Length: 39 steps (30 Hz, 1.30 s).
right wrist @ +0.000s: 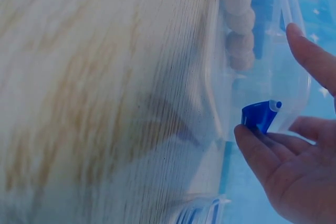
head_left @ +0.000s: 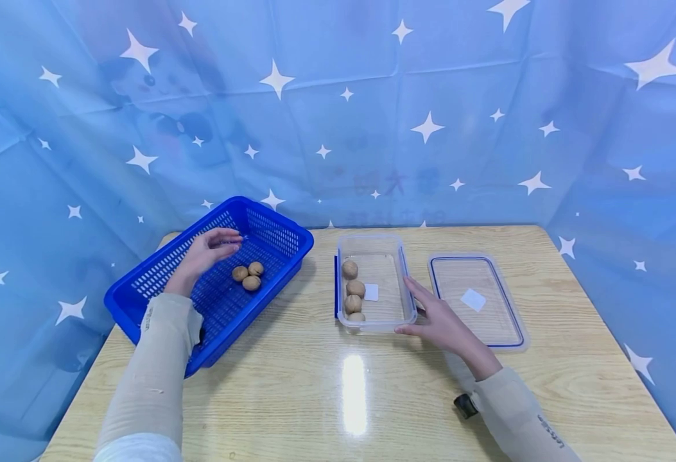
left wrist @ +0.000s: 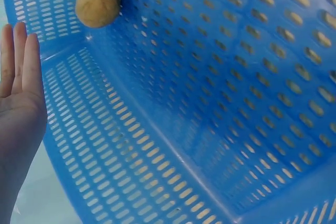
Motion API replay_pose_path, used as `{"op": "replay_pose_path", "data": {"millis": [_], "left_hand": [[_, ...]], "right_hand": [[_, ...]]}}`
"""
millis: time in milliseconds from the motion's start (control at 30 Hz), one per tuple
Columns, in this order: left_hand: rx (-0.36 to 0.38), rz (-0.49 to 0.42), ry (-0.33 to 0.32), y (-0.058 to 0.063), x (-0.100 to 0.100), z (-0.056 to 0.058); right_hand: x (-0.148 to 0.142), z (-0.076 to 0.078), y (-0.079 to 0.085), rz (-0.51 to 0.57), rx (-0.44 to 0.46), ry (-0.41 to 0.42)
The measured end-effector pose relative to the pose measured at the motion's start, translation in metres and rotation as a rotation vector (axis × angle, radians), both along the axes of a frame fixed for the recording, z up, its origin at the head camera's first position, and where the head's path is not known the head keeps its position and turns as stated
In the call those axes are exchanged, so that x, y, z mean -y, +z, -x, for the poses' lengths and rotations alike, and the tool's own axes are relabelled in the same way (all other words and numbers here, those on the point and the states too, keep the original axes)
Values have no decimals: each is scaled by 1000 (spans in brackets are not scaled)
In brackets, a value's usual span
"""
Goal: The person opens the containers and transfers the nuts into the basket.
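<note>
My left hand (head_left: 207,252) hovers over the blue plastic basket (head_left: 234,321), fingers extended and holding nothing. In the left wrist view the same hand (left wrist: 23,77) shows straight fingers beside the basket's wall. Three walnuts (head_left: 251,282) lie together on the basket floor, just right of that hand. With its thumb at the near corner and its fingers along the right wall, my right hand (head_left: 433,321) holds the clear food container (head_left: 386,314). Inside, several walnuts (head_left: 354,289) line the container's left side. In the right wrist view, fingers touch a blue latch flap (right wrist: 259,116).
Right of the container lies its clear lid (head_left: 488,314) with a blue seal and a white label. Everything stands on a wood-grain table (head_left: 291,398). A blue star-patterned curtain (head_left: 338,128) hangs behind and at both sides.
</note>
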<state>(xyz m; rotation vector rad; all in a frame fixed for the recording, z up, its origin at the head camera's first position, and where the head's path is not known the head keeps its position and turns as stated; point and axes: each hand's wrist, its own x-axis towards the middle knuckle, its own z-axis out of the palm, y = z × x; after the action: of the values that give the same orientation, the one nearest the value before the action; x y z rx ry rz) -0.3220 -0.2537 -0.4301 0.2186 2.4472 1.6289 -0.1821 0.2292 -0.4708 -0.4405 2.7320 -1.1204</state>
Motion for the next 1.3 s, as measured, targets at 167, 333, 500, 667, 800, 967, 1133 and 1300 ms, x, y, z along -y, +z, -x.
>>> {"op": "replay_pose_path", "data": {"millis": [167, 333, 500, 667, 800, 967, 1133, 1300], "left_hand": [[-26, -17, -1, 5, -6, 3], [-37, -34, 1, 8, -12, 6], [-62, -41, 0, 13, -18, 8], [-80, -62, -23, 18, -25, 9], [-108, -56, -32, 21, -30, 10], [-142, -43, -58, 28, -37, 11], [-152, -29, -81, 38, -46, 11], [-142, -36, -107, 46, -54, 12]], "right_hand": [[-1, -1, 0, 9, 6, 3], [-1, -1, 0, 16, 4, 5], [-1, 0, -1, 6, -7, 6], [0, -1, 0, 2, -12, 3], [0, -1, 1, 14, -5, 3], [0, -1, 1, 16, -11, 1], [0, -1, 1, 11, -1, -1], [0, 0, 0, 14, 4, -1]]}}
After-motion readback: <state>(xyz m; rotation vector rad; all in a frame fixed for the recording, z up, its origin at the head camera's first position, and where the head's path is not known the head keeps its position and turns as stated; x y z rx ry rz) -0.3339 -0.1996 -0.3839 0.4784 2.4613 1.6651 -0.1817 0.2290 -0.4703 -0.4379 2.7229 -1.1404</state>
